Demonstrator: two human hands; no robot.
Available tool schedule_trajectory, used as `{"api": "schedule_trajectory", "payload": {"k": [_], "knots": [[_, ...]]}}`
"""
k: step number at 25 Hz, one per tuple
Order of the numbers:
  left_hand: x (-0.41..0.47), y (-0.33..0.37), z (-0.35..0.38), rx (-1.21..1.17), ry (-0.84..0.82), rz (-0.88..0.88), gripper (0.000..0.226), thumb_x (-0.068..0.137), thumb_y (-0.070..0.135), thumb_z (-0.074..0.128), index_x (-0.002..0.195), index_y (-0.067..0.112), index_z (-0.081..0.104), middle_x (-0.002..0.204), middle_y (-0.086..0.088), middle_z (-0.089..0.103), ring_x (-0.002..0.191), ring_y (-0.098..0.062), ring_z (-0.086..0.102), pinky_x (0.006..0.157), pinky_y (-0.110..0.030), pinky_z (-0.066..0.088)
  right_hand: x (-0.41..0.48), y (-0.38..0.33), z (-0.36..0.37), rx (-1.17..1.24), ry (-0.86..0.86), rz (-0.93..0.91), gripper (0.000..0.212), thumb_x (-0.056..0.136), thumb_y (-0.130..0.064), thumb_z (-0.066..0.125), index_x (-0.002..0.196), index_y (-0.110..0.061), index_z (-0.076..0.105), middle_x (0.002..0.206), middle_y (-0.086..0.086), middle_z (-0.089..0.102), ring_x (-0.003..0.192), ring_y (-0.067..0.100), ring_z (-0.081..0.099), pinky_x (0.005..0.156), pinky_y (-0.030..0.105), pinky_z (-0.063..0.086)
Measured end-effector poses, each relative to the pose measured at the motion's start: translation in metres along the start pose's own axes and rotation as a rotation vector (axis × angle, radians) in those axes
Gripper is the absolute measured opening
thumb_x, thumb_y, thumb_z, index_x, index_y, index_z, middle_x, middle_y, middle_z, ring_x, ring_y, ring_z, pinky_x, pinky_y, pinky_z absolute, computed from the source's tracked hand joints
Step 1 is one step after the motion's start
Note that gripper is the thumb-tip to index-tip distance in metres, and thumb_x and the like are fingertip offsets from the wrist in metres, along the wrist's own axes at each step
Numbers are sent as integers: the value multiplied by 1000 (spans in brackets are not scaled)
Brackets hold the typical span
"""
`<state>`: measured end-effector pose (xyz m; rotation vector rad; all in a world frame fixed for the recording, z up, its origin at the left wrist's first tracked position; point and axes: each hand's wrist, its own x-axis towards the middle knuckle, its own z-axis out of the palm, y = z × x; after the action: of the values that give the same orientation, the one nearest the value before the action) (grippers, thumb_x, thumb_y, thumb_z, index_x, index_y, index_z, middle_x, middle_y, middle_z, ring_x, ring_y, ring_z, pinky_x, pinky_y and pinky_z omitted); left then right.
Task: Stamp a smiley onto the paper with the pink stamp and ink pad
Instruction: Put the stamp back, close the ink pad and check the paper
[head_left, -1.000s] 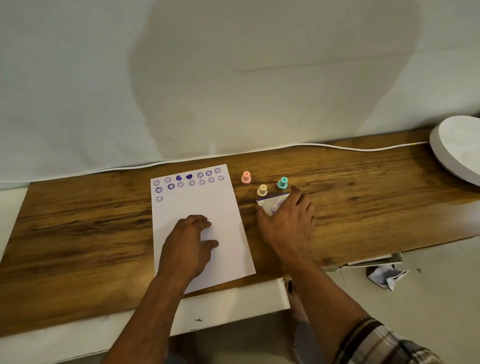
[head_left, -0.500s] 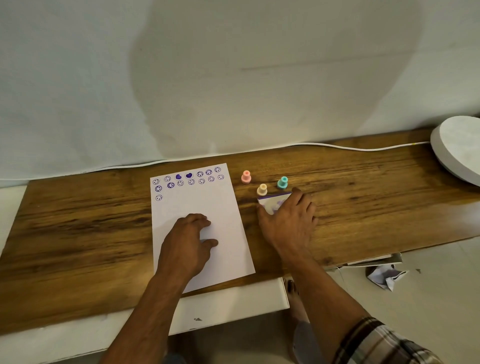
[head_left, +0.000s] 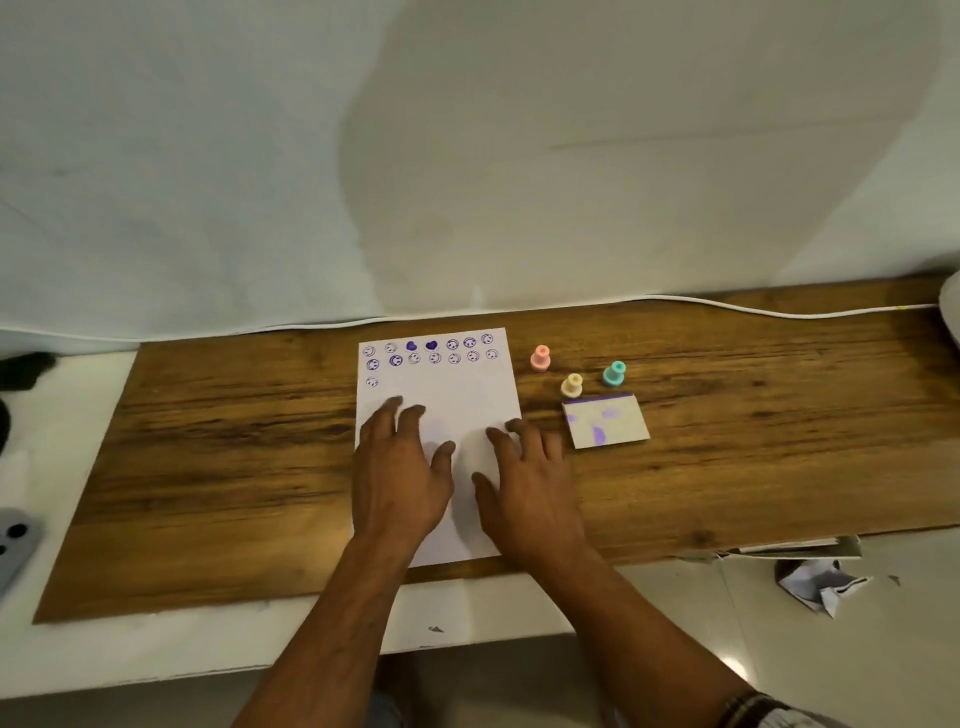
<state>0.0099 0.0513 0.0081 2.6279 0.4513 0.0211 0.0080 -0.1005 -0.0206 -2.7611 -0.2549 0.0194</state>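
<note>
A white sheet of paper (head_left: 467, 389) lies on the wooden board (head_left: 234, 441), with rows of purple smileys and two hearts along its far edge. My left hand (head_left: 400, 467) rests flat on the paper's left part, fingers spread. My right hand (head_left: 530, 483) lies flat on the paper's right edge, holding nothing. The pink stamp (head_left: 540, 358) stands upright on the board just right of the paper's far corner. The ink pad (head_left: 605, 420), its lid shut and smeared with purple, lies uncovered to the right of my right hand.
A yellow stamp (head_left: 572, 386) and a teal stamp (head_left: 614, 374) stand just behind the ink pad. A white cable (head_left: 779, 313) runs along the back edge. Crumpled paper (head_left: 815, 584) lies on the floor at right. A grey device (head_left: 13, 545) sits at far left.
My right hand has left the ink pad and moved left onto the paper's right edge. The ink pad is now uncovered. My left hand stays on the paper.
</note>
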Motion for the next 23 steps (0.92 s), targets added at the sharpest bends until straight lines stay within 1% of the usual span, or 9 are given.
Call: {"api": "schedule_trajectory", "payload": {"k": [3,6,9,11,14,16,18,21,23], "knots": [[2,-9,-6,49,-115,-258,96,93,62,52,160,10,7,169,-19,12,156,-39,13,125,-53,22,-1,2,3,-74,14,14,58,94,-50,66,144,-22,56,150,9,52,132,32,49,100,46,51],[-3,-6,-4,4,-205,-247,106,91,72,42,160,11,-10,171,-16,8,156,-37,13,126,-51,20,-2,1,5,-86,36,6,55,95,-48,67,142,-21,59,149,8,55,131,33,51,99,47,52],[-1,-4,-5,-209,-62,-235,98,87,63,62,157,15,15,159,-12,39,141,-36,45,112,-52,45,-3,0,8,-82,26,12,54,96,-48,66,144,-22,59,150,7,55,133,32,51,100,47,52],[8,-6,-10,-532,22,-413,83,80,53,77,144,16,41,138,-8,61,120,-32,63,97,-51,57,-2,2,10,-81,14,23,55,97,-49,64,146,-23,57,153,5,53,135,31,50,103,47,50],[25,-23,-16,-1016,42,-617,33,80,27,83,110,16,72,112,-7,77,95,-25,75,92,-47,60,0,4,10,-57,-24,37,56,99,-52,60,149,-28,53,157,1,49,139,29,47,107,45,48],[28,-30,-20,-1006,51,-588,14,85,14,79,97,19,77,107,-7,80,88,-21,76,89,-42,60,0,5,8,-23,-44,43,57,98,-53,60,150,-29,52,158,-1,48,140,27,45,108,43,47],[27,-32,-22,-942,79,-523,18,88,11,75,105,17,77,104,-3,80,91,-22,76,87,-39,60,1,5,2,87,-59,74,61,97,-51,64,152,-30,48,157,-1,47,139,25,44,108,43,47],[31,-34,-27,-1114,48,-445,16,90,7,73,100,19,76,98,0,81,92,-23,77,81,-36,61,11,4,-14,421,-23,237,67,96,-47,70,154,-30,41,156,-3,44,136,22,47,103,43,51],[33,-36,-34,-1277,10,-390,19,90,3,72,102,16,77,101,-4,81,90,-21,77,77,-34,62,22,8,-30,674,16,367,62,95,-45,72,149,-29,45,145,-8,53,124,16,55,94,37,57]]}}
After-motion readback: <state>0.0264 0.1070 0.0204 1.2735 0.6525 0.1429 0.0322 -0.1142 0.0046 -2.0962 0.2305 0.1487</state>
